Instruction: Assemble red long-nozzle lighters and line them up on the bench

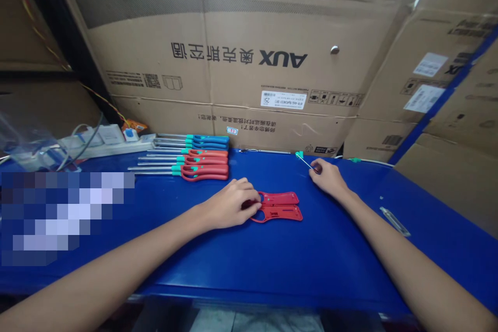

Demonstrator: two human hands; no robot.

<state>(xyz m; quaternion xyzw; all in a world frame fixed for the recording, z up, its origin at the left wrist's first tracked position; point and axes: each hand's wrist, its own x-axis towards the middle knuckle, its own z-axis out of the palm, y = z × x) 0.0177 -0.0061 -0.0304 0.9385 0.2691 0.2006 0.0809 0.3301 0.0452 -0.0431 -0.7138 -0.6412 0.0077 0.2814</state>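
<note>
Two red lighter handle halves (pixel 280 205) lie side by side on the blue table, with inner ribs showing in the nearer one. My left hand (pixel 231 205) is closed around their left end, hiding that part. Farther right and back, my right hand (pixel 329 179) grips a thin screwdriver (pixel 305 162) with a metal shaft; its handle is mostly covered by the fingers. The shaft's tip points at a small green plastic part (pixel 299 155) near the cardboard wall. Whether the tip touches that part, I cannot tell.
Assembled blue lighters (pixel 210 142) and red lighters (pixel 206 170) lie in a stack at the back left. Behind them is a white power strip (pixel 105 137). A clear tube-like piece (pixel 395 221) rests at right. Cardboard (pixel 233 21) walls the table's back.
</note>
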